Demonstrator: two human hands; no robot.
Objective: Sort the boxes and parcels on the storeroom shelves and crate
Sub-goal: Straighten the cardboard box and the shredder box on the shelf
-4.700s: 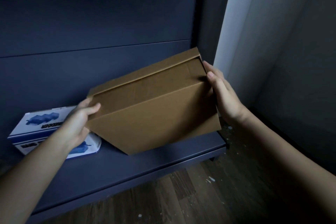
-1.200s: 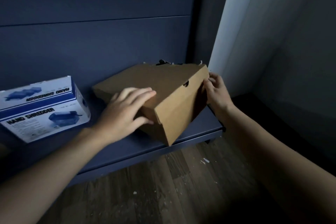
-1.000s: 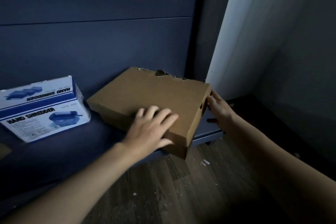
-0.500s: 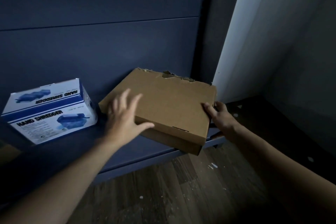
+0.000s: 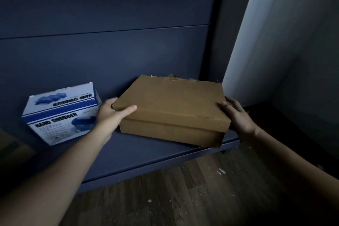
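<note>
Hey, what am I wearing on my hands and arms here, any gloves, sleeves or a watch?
Nothing visible. The left hand and right hand are ungloved, no rings or watch showing, and both forearms are bare to the frame's edge.

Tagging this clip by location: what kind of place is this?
Probably a storeroom or closet corner. A low dark-blue shelf holds a plain cardboard box and a hand shredder box. Below is a scuffed wood floor, and a bare wall stands beside it.
</note>
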